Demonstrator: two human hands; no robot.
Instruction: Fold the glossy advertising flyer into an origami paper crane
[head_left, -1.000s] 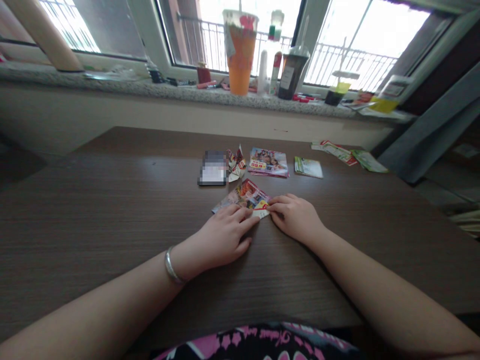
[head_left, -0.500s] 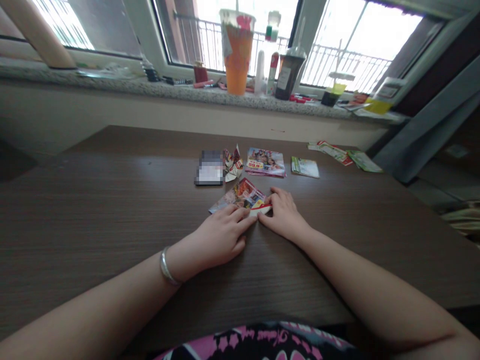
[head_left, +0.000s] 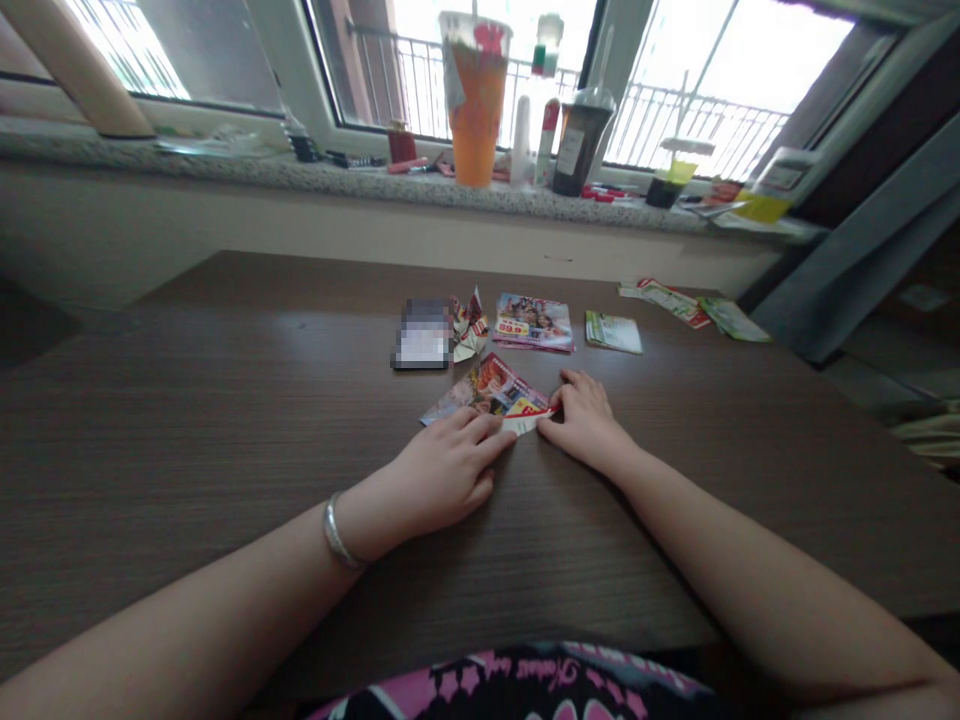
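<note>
A colourful printed leaflet (head_left: 491, 385) lies on the table with a white-backed strip folded over along its near edge. My left hand (head_left: 454, 460), with a silver bangle on its wrist, rests flat on the leaflet's near left part, fingers stretched out. At the right corner my right hand (head_left: 589, 415) has its thumb and forefinger closed about the folded edge. Just behind the leaflet stands a folded paper piece (head_left: 470, 330) with pointed tips. Beside it lies a dark flat device (head_left: 422, 335), its top pixelated.
Behind lie a stack of leaflets (head_left: 534, 322), a small green-and-white stack (head_left: 613, 332) and green-red paper strips (head_left: 675, 302) on the brown table (head_left: 225, 400). On the windowsill (head_left: 360, 180) stand an orange cup (head_left: 477, 110), a dark drink cup (head_left: 581, 145) and several small items.
My right hand has slid a little to the right along the folded edge, showing more of the white strip. My left hand stays on the leaflet.
</note>
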